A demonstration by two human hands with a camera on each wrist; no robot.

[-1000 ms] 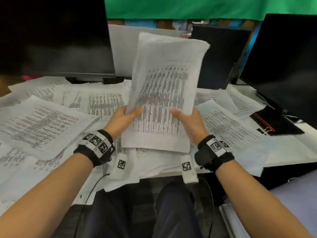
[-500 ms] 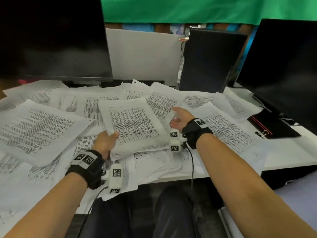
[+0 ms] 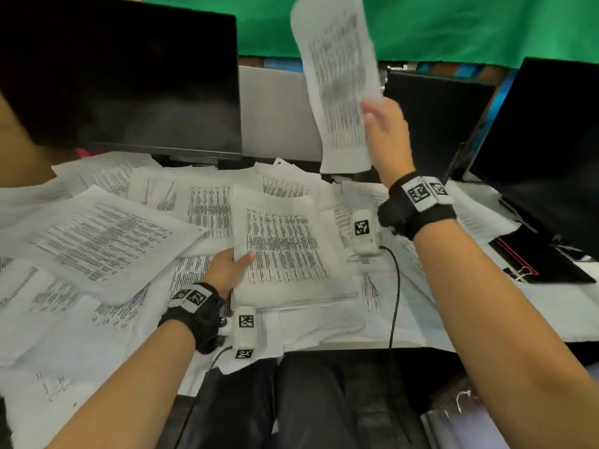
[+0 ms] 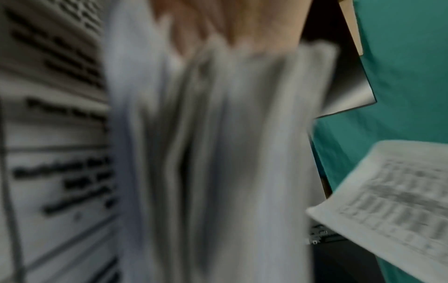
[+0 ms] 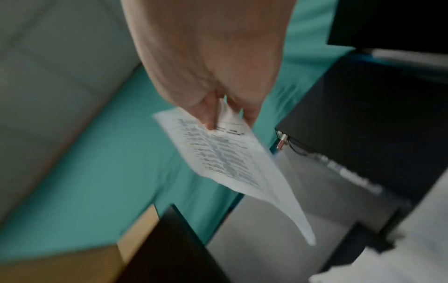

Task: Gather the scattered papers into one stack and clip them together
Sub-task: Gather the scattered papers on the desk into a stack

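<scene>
A thick stack of printed papers (image 3: 285,251) lies on the desk in front of me. My left hand (image 3: 231,270) grips its left edge, thumb on top; in the left wrist view the blurred stack (image 4: 218,153) fills the middle below the fingers. My right hand (image 3: 385,131) is raised high over the back of the desk and pinches a single printed sheet (image 3: 340,89) that stands upright in the air. The right wrist view shows the thumb and fingers (image 5: 211,114) pinching that sheet (image 5: 230,157) at one corner. Many loose printed sheets (image 3: 103,241) lie scattered over the desk.
Two dark monitors stand at the back left (image 3: 123,76) and the right (image 3: 551,150), with a black panel (image 3: 434,124) between them. A black folder with a red line and a binder clip (image 3: 523,273) lies at the right. A black cable (image 3: 393,303) hangs over the front edge.
The stack went from upright in both hands to lying flat on the desk. My right hand left it, picked up one sheet at the right and lifted it high.
</scene>
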